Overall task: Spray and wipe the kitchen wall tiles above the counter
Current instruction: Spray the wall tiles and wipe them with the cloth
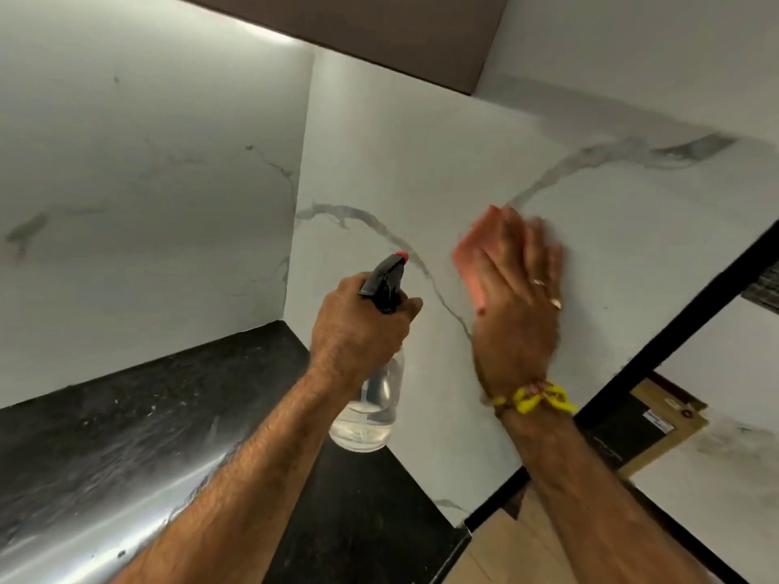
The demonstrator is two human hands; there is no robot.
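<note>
The marbled wall tiles (421,162) are rising in a corner above the black worktop (126,415), white with grey veins and looking glossy. The right hand (516,288) is pressing a pink cloth (468,250) flat against them, fingers (543,250) extended; overlapping passes with even pressure would probably serve best. The left hand (358,326) is gripping a clear spray bottle (375,398), fingers curled around its neck, nozzle facing the tiles

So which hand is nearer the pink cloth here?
Right. The right hand presses flat on the pink cloth against the wall tile. The left hand is off to its left, gripping the spray bottle.
</note>
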